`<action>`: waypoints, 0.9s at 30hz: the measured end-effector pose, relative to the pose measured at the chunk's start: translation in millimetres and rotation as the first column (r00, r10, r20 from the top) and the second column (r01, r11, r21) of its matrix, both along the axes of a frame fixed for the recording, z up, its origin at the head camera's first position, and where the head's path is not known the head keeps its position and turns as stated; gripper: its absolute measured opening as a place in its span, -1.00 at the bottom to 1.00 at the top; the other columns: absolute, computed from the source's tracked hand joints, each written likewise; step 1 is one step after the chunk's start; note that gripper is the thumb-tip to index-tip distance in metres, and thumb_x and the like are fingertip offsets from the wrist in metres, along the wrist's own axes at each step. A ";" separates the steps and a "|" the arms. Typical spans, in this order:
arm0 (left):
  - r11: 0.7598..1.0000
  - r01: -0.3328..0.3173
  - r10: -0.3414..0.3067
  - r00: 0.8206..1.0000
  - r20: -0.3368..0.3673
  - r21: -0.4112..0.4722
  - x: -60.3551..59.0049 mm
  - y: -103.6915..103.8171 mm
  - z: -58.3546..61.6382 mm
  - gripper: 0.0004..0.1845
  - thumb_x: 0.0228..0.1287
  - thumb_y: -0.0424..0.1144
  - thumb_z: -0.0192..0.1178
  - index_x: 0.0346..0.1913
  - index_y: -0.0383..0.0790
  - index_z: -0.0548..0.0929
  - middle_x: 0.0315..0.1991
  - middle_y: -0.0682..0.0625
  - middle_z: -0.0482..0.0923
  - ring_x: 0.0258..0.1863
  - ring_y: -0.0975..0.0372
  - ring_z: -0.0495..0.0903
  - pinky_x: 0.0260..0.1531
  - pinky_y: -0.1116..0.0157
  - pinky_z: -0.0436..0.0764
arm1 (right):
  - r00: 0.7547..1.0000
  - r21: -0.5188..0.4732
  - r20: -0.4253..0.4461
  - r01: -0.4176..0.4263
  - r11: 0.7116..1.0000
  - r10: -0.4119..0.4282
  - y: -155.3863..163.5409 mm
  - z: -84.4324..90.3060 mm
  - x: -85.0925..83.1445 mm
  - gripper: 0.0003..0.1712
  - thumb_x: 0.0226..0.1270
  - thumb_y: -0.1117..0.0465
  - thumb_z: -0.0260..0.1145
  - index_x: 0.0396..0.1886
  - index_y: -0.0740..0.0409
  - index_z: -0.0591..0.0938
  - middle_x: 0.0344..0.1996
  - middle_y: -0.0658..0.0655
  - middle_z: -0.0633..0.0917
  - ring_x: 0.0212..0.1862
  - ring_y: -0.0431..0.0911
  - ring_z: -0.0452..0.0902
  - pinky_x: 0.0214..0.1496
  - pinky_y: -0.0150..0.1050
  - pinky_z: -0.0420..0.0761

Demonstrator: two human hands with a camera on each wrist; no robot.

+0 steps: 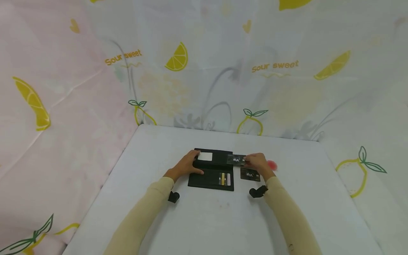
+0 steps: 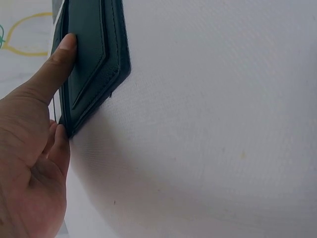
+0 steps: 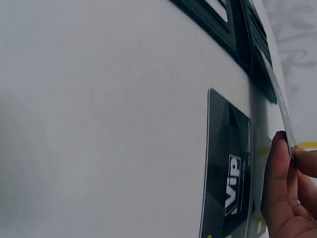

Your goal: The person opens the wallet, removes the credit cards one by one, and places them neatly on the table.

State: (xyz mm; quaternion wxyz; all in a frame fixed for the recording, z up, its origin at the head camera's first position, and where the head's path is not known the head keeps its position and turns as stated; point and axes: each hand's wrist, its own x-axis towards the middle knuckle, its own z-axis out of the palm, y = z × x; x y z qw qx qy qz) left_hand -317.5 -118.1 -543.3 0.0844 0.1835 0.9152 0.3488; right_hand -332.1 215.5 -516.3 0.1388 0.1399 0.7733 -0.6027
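A black wallet (image 1: pixel 210 180) lies unfolded, with a white rectangle (image 1: pixel 205 156) on its upper half and several card edges (image 1: pixel 224 179) in slots on its lower half. My left hand (image 1: pixel 185 165) rests at its left end; in the left wrist view the straight thumb (image 2: pixel 62 59) presses on the wallet (image 2: pixel 86 54) and other fingers touch its edge. My right hand (image 1: pixel 259 163) pinches a dark Vip card (image 1: pixel 236 160) by its right end. In the right wrist view, that card (image 3: pixel 280 96) is edge-on, its far end meeting the wallet (image 3: pixel 237 44).
Another dark Vip card (image 1: pixel 250 174) lies on the white table (image 1: pixel 204 219) below my right hand. Beside that hand is a red round patch (image 1: pixel 272 165). A lemon-printed cloth (image 1: pixel 216 53) hangs behind the table and along its sides.
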 end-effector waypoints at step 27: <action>1.000 0.006 -0.006 1.000 0.004 0.011 2.1 -0.3 2.2 0.10 -0.11 -0.09 0.59 0.45 -0.35 0.18 0.34 -0.20 0.26 0.24 0.01 0.42 0.28 0.19 0.46 | 1.000 -0.018 0.011 0.017 1.000 -0.017 105.2 8.0 60.4 -0.50 0.38 0.41 0.20 0.16 0.73 0.35 -0.21 0.21 0.55 -0.35 -0.23 0.55 -0.24 -0.38 0.71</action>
